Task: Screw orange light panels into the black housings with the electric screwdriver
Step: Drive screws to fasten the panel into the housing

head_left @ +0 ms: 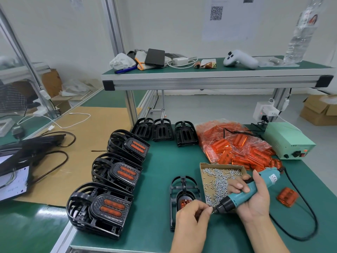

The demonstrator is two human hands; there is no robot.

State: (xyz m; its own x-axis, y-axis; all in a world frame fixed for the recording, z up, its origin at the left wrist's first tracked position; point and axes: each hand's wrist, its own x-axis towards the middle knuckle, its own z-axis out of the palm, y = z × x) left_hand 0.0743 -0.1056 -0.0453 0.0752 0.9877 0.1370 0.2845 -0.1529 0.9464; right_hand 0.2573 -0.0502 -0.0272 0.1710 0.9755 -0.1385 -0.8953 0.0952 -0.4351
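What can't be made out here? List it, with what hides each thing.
Head view, the only one:
- Screw at the electric screwdriver tip: too small, covered by left hand fingertips.
- Orange light panel in the black housing: mostly behind the left hand.
- Screwdriver label: blurred.
- Right hand palm: behind the tool.

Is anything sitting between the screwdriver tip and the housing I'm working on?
Only the left hand: it rests over the black housing and its fingertips meet the tip of the electric screwdriver, held by the right hand. Whether they hold a screw cannot be seen.
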